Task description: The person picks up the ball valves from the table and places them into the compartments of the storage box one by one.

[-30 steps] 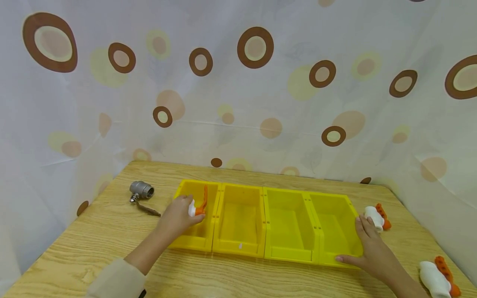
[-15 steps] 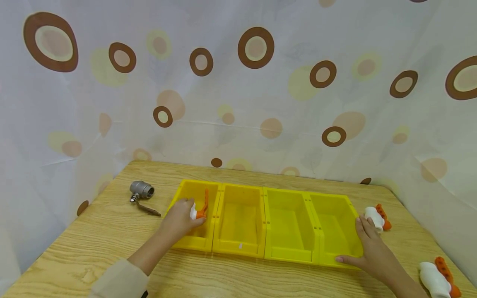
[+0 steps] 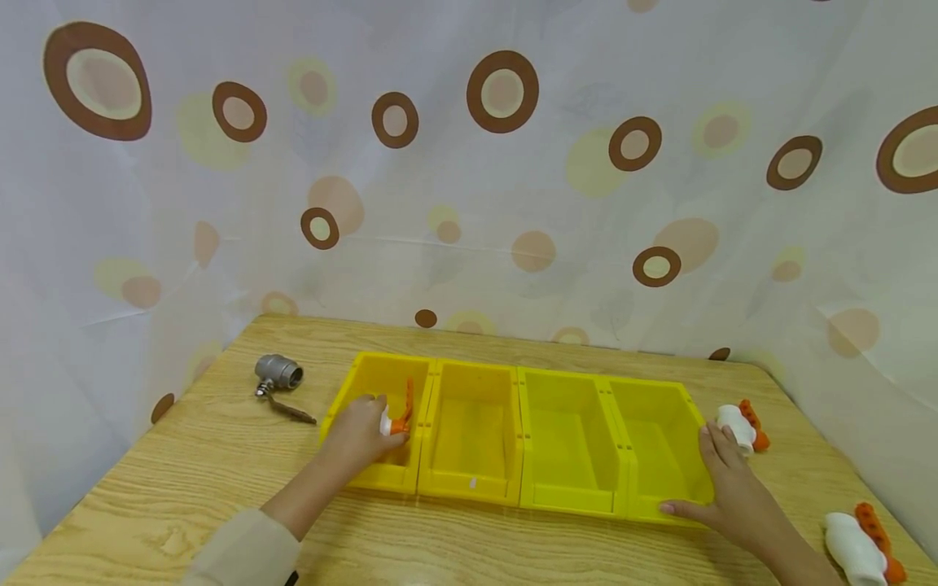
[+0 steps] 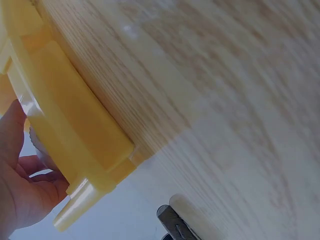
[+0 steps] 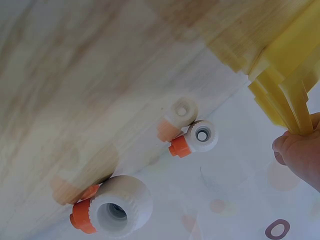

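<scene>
My left hand (image 3: 357, 435) is inside the leftmost yellow bin (image 3: 381, 480), holding a white plastic ball valve (image 3: 385, 421) whose orange lever (image 3: 409, 399) points up. Its fingers hide much of the valve body. In the left wrist view, the bin's wall (image 4: 75, 115) covers most of the valve. At the other end of the row, my right hand (image 3: 740, 492) grips the side of the rightmost yellow bin (image 3: 659, 452), thumb across the front corner and fingers along the right rim. The right wrist view shows this hand (image 5: 302, 150) at the bin's edge (image 5: 290, 100).
Two middle yellow bins (image 3: 476, 488) join the end ones in a row. A grey metal ball valve (image 3: 278, 372) lies left of the row. Two white valves with orange levers, a farther one (image 3: 735, 429) and a nearer one (image 3: 853, 549), lie to the right. A patterned curtain (image 3: 469, 179) encloses the wooden table.
My left hand has moved slightly right and lower into the leftmost bin, carrying the white ball valve. The right hand has stayed on the rightmost bin.
</scene>
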`<action>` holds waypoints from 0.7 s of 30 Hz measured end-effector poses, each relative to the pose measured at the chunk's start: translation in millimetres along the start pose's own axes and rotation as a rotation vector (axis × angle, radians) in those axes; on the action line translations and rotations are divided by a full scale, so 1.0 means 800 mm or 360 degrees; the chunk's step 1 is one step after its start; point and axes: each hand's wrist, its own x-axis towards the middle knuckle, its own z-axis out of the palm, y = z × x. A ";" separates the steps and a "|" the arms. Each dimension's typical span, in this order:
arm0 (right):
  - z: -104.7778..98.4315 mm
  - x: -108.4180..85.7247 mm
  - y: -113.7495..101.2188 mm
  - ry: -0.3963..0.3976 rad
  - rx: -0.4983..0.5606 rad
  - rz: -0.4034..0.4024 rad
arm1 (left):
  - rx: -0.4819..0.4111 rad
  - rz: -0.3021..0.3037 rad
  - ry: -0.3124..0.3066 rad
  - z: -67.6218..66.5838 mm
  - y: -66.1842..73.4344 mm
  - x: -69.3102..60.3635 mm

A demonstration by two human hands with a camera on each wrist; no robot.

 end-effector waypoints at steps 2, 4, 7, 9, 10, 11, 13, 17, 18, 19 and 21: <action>0.000 0.000 0.000 -0.0003 -0.0001 0.0002 | 0.0001 -0.0011 -0.0009 0.001 0.001 0.000; 0.000 0.000 0.000 -0.0006 0.0006 0.0006 | -0.0001 -0.0019 -0.0011 0.002 0.001 0.000; 0.000 0.000 0.000 -0.0010 0.0014 0.0010 | -0.0014 -0.0020 -0.0002 0.003 0.000 0.001; 0.000 0.000 0.000 -0.0010 0.0015 0.0014 | -0.0016 -0.0015 0.0004 0.004 0.000 0.002; 0.000 0.000 0.000 -0.0011 0.0015 0.0017 | -0.0017 -0.0013 0.0004 0.005 -0.001 0.002; 0.000 0.000 0.000 -0.0012 0.0014 0.0019 | -0.0016 -0.0011 0.0003 0.006 -0.001 0.002; 0.000 0.000 0.000 -0.0011 0.0011 0.0018 | -0.0015 -0.0006 0.0000 0.007 -0.001 0.003; -0.001 0.000 -0.001 -0.0007 0.0011 0.0014 | -0.0018 -0.0010 -0.0017 0.008 -0.002 0.004; -0.001 0.000 -0.001 -0.0006 0.0013 0.0014 | -0.0017 -0.0012 -0.0024 0.008 -0.002 0.005; -0.001 0.000 -0.001 -0.0003 0.0015 0.0012 | -0.0018 -0.0016 -0.0031 0.008 -0.003 0.005; -0.001 -0.001 -0.002 -0.0001 0.0023 0.0013 | -0.0013 -0.0029 -0.0047 0.010 -0.004 0.005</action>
